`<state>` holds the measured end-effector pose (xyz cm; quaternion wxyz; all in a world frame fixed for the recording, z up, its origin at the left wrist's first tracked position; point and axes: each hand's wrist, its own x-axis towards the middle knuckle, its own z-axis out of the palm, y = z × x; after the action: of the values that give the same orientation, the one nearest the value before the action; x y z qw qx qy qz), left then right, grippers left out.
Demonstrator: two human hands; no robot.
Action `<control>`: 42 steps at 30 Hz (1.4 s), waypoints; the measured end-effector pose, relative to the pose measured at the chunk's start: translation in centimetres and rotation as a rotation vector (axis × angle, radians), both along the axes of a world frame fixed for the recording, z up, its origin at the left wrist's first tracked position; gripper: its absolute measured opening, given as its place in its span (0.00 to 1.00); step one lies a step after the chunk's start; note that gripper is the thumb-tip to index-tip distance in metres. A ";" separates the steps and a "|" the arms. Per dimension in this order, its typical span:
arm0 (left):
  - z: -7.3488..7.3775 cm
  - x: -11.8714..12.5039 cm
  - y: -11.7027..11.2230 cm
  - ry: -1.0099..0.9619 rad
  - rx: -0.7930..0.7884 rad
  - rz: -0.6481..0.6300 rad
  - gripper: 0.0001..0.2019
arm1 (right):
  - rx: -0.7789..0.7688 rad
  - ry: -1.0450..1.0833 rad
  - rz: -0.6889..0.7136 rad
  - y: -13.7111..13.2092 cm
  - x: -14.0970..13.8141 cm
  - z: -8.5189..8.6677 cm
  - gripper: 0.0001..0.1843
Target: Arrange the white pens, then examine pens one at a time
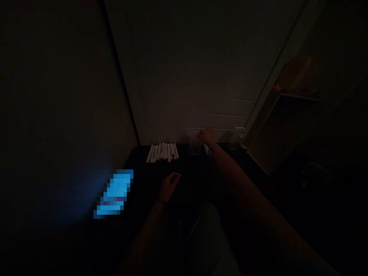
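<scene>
The room is very dark. My right hand reaches far forward to the foot of the wall, over a small clear container; its fingers look curled, but the dark hides whether they hold anything. My left hand rests lower over a dark surface, its fingers loosely curled with nothing visible in them. A row of several white markers lies side by side just left of my right hand. A bracelet shows on my right wrist.
A glowing blue screen lies at the left. A second clear container stands by the wall at right, beside a pale cabinet. My striped trouser legs fill the lower middle.
</scene>
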<state>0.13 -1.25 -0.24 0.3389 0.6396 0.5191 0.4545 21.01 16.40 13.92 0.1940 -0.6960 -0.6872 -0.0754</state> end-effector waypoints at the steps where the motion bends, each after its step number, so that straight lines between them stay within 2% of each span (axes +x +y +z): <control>1: 0.0 0.0 0.0 -0.006 0.001 0.002 0.15 | 0.013 0.003 0.020 0.0 0.1 -0.1 0.18; 4: 0.0 0.0 0.1 -0.015 0.001 0.007 0.15 | 0.095 0.062 0.064 -0.5 0.2 -0.2 0.17; 6: 0.0 0.1 0.1 -0.017 0.001 0.015 0.15 | 0.207 0.132 0.058 -1.3 0.0 0.0 0.17; 9: 0.1 0.1 0.0 -0.027 0.003 0.012 0.15 | 0.387 0.209 0.052 -3.7 -0.8 -0.1 0.17; 12: 0.3 0.0 -0.1 -0.032 0.009 0.011 0.15 | 0.436 0.228 0.140 -6.7 -2.5 -1.4 0.16; 15: 0.6 0.0 -0.2 -0.033 0.015 0.022 0.16 | 0.397 0.242 0.197 -9.2 -4.5 -4.2 0.15; 17: 0.7 0.0 -0.3 -0.034 0.020 0.018 0.15 | 0.330 0.234 0.293 -9.8 -5.9 -6.5 0.14; 20: 0.6 0.0 -0.3 -0.025 0.025 0.011 0.15 | 0.200 0.240 0.414 -9.1 -7.9 -9.6 0.15; 23: 0.4 0.0 -0.3 -0.029 0.023 0.019 0.15 | 0.080 0.340 0.348 -7.3 -9.4 -11.4 0.16; 27: 0.4 0.1 -0.3 -0.040 0.018 0.031 0.15 | -0.060 0.362 0.242 -5.3 -10.3 -12.0 0.14; 34: 0.5 0.2 -0.3 -0.034 0.013 0.037 0.15 | -0.192 0.246 0.214 -4.0 -10.6 -11.9 0.14; 42: 0.1 0.2 -0.1 -0.039 0.016 0.027 0.15 | -0.236 0.150 0.342 -4.1 -9.9 -11.7 0.13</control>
<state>0.35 -1.38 -0.14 0.3376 0.6262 0.5175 0.4755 11.14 12.26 2.22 0.1715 -0.5910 -0.7829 0.0914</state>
